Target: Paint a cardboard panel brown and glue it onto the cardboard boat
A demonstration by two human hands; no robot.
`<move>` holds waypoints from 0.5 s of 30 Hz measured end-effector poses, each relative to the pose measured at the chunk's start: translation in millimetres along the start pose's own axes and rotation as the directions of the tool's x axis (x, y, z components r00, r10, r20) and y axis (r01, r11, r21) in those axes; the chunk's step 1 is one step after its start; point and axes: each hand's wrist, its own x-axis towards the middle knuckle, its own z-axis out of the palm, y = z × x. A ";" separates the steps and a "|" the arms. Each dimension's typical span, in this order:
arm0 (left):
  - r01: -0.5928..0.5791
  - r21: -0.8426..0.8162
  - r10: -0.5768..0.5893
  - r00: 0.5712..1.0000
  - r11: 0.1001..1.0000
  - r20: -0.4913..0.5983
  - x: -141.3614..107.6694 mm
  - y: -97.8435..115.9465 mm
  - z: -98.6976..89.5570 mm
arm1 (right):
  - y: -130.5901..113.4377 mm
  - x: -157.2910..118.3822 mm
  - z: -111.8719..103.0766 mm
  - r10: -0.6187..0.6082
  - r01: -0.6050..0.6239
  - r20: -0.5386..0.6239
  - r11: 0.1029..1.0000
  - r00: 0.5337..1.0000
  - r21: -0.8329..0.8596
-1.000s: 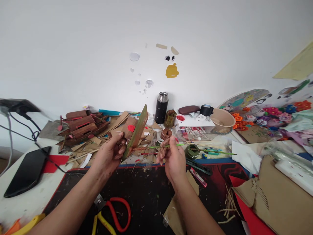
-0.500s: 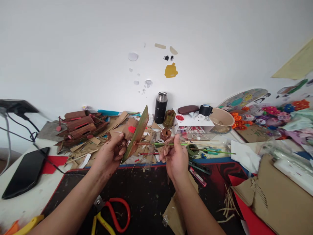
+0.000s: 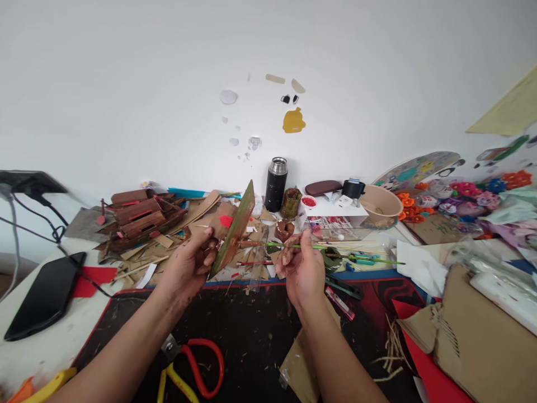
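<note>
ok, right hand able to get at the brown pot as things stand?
Probably yes: the brown pot sits just beyond the right hand, with only the brush it holds visibly between. Gripping the pot would likely mean setting that aside.

Plenty tucked away and clipped on this bench [image 3: 54, 352]!
And the right grip [image 3: 306, 266] covers a stretch of the green-handled brush [image 3: 274, 244]; whether its tip meets the green-brown panel [image 3: 232, 235] looks too small to call, in fairness. The left forearm [image 3: 138, 330] crosses the blade end of the scissors [image 3: 195, 373], their yellow handle sliced by the bottom edge! Cardboard [image 3: 486, 336] runs off right, and the pink tube's [image 3: 339, 303] print is unreadable.
</note>
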 end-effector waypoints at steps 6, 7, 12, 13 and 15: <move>-0.008 -0.003 0.008 1.000 1.000 -0.019 -0.5 0.2 1.1 | 4.8 -1.2 0.1 0.036 -0.034 0.036 0.999 0.999 -0.038; -0.008 -0.006 0.008 1.000 1.000 -0.021 -0.7 0.4 1.2 | 5.5 -1.3 0.1 0.038 -0.036 0.033 0.998 0.999 -0.053; -0.011 -0.012 0.011 1.000 1.000 -0.026 -0.6 1.6 1.1 | 8.5 -1.9 -1.0 0.046 -0.043 0.032 0.995 0.998 -0.090; -0.014 -0.011 0.013 1.000 1.000 -0.024 -0.3 1.7 1.1 | 9.4 -1.9 -1.5 0.050 -0.046 0.041 0.995 0.998 -0.092; -0.018 -0.012 0.018 1.000 1.000 -0.019 0.4 1.8 1.2 | 11.6 -1.8 -2.6 0.059 -0.053 0.061 0.994 0.996 -0.100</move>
